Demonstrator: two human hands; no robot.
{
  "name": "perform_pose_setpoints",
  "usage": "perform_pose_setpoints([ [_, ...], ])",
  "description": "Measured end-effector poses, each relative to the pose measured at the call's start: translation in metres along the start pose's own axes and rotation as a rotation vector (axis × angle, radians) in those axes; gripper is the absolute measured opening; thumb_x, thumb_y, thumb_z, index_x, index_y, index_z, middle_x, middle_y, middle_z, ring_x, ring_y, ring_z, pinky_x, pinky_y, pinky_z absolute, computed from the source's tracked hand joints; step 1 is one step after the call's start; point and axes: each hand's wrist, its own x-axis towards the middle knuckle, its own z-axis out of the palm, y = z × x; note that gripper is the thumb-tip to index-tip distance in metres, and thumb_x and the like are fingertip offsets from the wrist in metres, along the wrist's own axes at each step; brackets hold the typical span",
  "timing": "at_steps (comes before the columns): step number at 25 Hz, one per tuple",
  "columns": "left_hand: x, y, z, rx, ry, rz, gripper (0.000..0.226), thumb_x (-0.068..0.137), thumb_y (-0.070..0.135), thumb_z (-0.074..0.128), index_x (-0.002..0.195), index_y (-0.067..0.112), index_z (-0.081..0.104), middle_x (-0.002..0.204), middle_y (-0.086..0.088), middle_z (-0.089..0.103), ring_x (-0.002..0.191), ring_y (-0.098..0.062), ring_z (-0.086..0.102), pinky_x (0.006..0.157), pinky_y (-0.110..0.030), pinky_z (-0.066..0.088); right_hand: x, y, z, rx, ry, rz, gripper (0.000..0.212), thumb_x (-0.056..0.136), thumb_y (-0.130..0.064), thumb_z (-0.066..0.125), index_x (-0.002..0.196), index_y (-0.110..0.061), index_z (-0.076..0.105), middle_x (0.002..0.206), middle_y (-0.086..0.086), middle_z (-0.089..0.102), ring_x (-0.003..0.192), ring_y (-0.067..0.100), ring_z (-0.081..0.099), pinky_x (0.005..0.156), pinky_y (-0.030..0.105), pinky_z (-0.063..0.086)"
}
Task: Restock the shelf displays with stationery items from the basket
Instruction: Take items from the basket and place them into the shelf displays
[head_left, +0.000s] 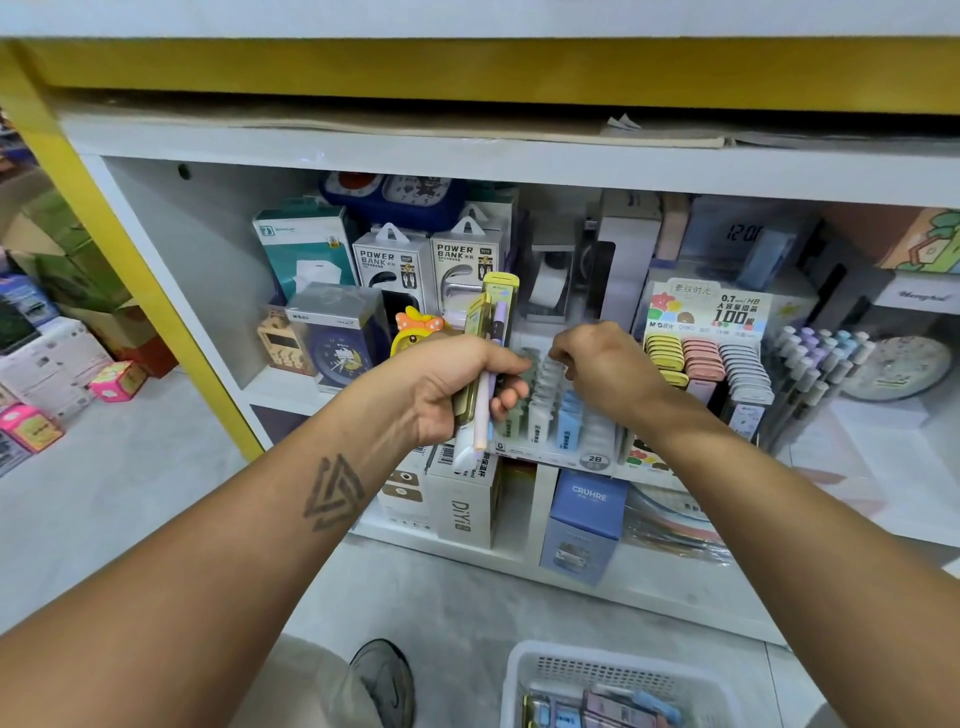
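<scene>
My left hand (457, 384) grips a bunch of packaged pens (488, 338) with yellow and lilac tops, held upright in front of the shelf. My right hand (602, 364) reaches into the lead refill display rack (550, 415), its fingers curled down among the rows of green, white and blue refill cases. What the fingertips hold is hidden. A white basket (524, 675) sits on the floor at the bottom, with several pastel stationery packs (613, 706) inside.
The white shelf (467, 161) holds power bank boxes (395, 265), a blue clock (337, 353), a 0.7 mm lead display (706, 353) and a rack of pens (815, 369). Boxes stand below, among them a blue box (587, 519). My shoe (387, 675) rests beside the basket.
</scene>
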Motion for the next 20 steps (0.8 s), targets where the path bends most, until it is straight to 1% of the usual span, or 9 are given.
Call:
perform_pose_setpoints([
  [2,0.000,0.000,0.004,0.011,-0.022,-0.001,0.020,0.095,0.004,0.056,0.076,0.004,0.060,0.059,-0.008,0.059,0.044,-0.010,0.050,0.039,-0.017,0.041,0.000,-0.002,-0.002,-0.023,-0.029,0.003,0.038,0.089,0.011,0.049,0.116,-0.005,0.070,0.110,0.015,0.068,0.101,0.031,0.065,0.091,0.040,0.054],
  [4,0.001,0.001,0.010,0.029,-0.046,-0.004,0.020,0.094,0.004,0.057,0.075,0.005,0.060,0.059,-0.008,0.059,0.043,-0.010,0.050,0.039,-0.017,0.041,-0.002,-0.005,-0.013,0.256,0.028,0.094,0.039,0.095,0.005,0.050,0.127,-0.010,0.067,0.121,0.012,0.069,0.105,0.026,0.067,0.092,0.035,0.055],
  [7,0.001,0.001,0.024,0.077,-0.105,-0.011,0.016,0.093,0.004,0.059,0.077,0.005,0.059,0.058,-0.008,0.059,0.042,-0.010,0.051,0.040,-0.017,0.041,-0.009,-0.003,-0.043,1.142,0.048,0.310,0.023,0.103,-0.020,0.055,0.118,-0.010,0.068,0.091,0.006,0.075,0.068,0.017,0.069,0.055,0.025,0.049],
  [8,0.002,0.000,0.031,0.100,-0.130,-0.015,0.016,0.092,0.004,0.060,0.076,0.006,0.059,0.058,-0.009,0.060,0.042,-0.010,0.051,0.041,-0.017,0.041,-0.015,0.002,-0.051,1.287,0.036,0.311,0.023,0.100,-0.027,0.060,0.110,-0.009,0.070,0.084,0.006,0.073,0.061,0.017,0.066,0.050,0.023,0.045],
  [9,0.003,-0.001,0.039,0.126,-0.154,-0.017,0.016,0.091,0.003,0.062,0.076,0.007,0.058,0.059,-0.010,0.060,0.041,-0.011,0.051,0.041,-0.018,0.041,-0.021,0.008,-0.058,1.298,0.033,0.301,0.023,0.097,-0.029,0.065,0.104,-0.008,0.071,0.082,0.007,0.071,0.059,0.017,0.063,0.048,0.022,0.042],
  [11,0.005,-0.004,0.055,0.167,-0.201,-0.020,0.019,0.090,0.002,0.063,0.073,0.007,0.058,0.060,-0.012,0.060,0.041,-0.012,0.051,0.040,-0.019,0.041,-0.034,0.020,-0.068,1.196,0.068,0.318,0.013,0.091,-0.017,0.073,0.098,-0.007,0.073,0.082,0.009,0.071,0.058,0.014,0.060,0.048,0.022,0.041],
  [14,0.008,-0.007,0.073,0.180,-0.229,-0.037,0.026,0.090,0.002,0.062,0.064,0.007,0.061,0.059,-0.010,0.060,0.040,-0.011,0.051,0.039,-0.018,0.040,-0.048,0.045,-0.082,1.246,0.226,0.425,0.004,0.088,0.001,0.070,0.089,-0.004,0.071,0.080,0.016,0.071,0.054,0.015,0.055,0.048,0.022,0.040],
  [17,0.011,-0.007,0.083,0.138,-0.214,-0.051,0.029,0.089,0.000,0.062,0.061,0.009,0.061,0.057,-0.008,0.059,0.038,-0.009,0.049,0.039,-0.018,0.040,-0.061,0.071,-0.101,1.185,0.431,0.464,0.007,0.090,0.004,0.066,0.094,-0.001,0.067,0.079,0.017,0.070,0.050,0.015,0.054,0.046,0.022,0.042],
  [20,0.013,-0.005,0.085,0.081,-0.182,-0.050,0.028,0.090,0.000,0.059,0.063,0.007,0.059,0.057,-0.007,0.058,0.037,-0.009,0.047,0.039,-0.019,0.040,-0.073,0.081,-0.108,1.026,0.421,0.369,0.009,0.090,0.003,0.067,0.096,-0.002,0.066,0.079,0.015,0.072,0.049,0.015,0.057,0.045,0.023,0.046],
])
